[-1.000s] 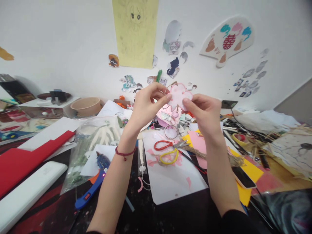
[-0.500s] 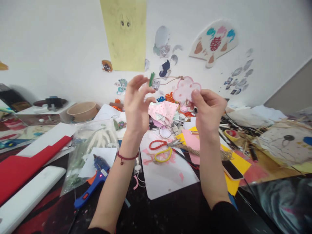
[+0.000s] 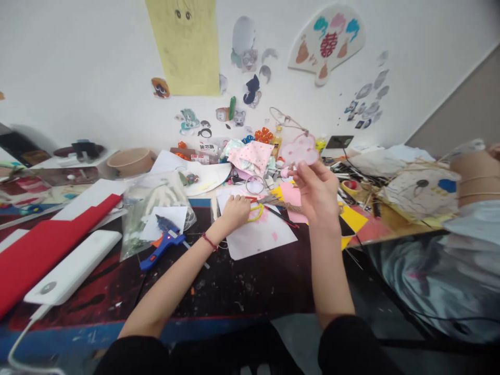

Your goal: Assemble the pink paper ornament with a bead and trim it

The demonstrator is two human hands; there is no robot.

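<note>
My right hand (image 3: 318, 190) pinches the lower edge of a pink cloud-shaped piece (image 3: 300, 150) and holds it up above the table. A loop of thin cord (image 3: 287, 119) rises from the top of the cloud. My left hand (image 3: 236, 211) is down at the white paper (image 3: 253, 240), with its fingers curled at the handles of the scissors (image 3: 255, 212). Whether it grips them is hidden by the hand. A metal ring (image 3: 255, 184) lies just behind the scissors.
A blue glue gun (image 3: 162, 249) and a plastic bag (image 3: 130, 216) lie left, beside red sheets (image 3: 58, 245) and a white power bank (image 3: 74, 268). Pink and yellow papers (image 3: 353, 219) lie right. Another person's arm (image 3: 478, 174) is at the far right.
My left hand has moved down from beside the cord to the scissors. The cord loop, earlier stretched leftward, now stands loose above the cloud. The view has shifted, and a person's arm shows at right.
</note>
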